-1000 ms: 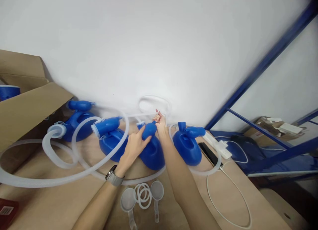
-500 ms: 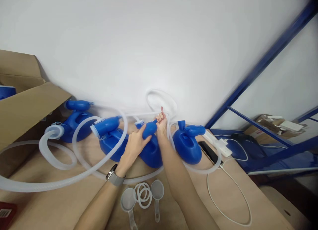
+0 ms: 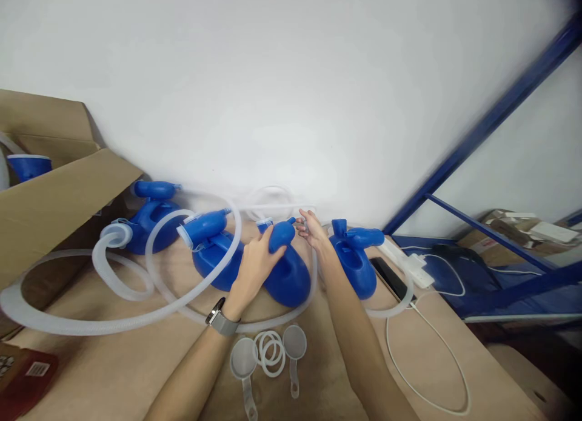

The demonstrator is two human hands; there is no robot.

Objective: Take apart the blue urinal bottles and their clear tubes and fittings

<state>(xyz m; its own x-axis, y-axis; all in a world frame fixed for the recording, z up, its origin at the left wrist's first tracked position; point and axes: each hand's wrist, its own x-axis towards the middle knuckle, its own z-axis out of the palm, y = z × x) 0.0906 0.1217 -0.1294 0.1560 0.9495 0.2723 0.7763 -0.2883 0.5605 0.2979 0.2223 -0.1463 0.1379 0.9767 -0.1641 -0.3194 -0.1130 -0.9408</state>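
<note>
My left hand (image 3: pixel 258 260) is wrapped round the rounded upper neck of a blue urinal bottle (image 3: pixel 291 278), which rests on the table. The bottle's narrow spout points up and right toward my right hand (image 3: pixel 313 230). That hand is just off the spout tip, its fingers apart and nothing plainly held in them. A clear flexible tube (image 3: pixel 277 207) runs along the wall behind both hands. Another blue urinal bottle (image 3: pixel 352 257) stands right of my right forearm, and a further blue urinal bottle (image 3: pixel 218 260) sits left of my left hand.
White rings (image 3: pixel 271 353) lie between two clear-handled round strainers (image 3: pixel 244 357) near the front. A cardboard box (image 3: pixel 68 178) is at left, beside another blue bottle (image 3: pixel 154 224). At right are a phone (image 3: pixel 388 278), a power strip (image 3: pixel 418 270) and a blue metal frame (image 3: pixel 482 124).
My right hand has come away from the spout and its fingers have spread. Behind it, the tube loop has dropped lower against the wall. My left hand keeps its grip.
</note>
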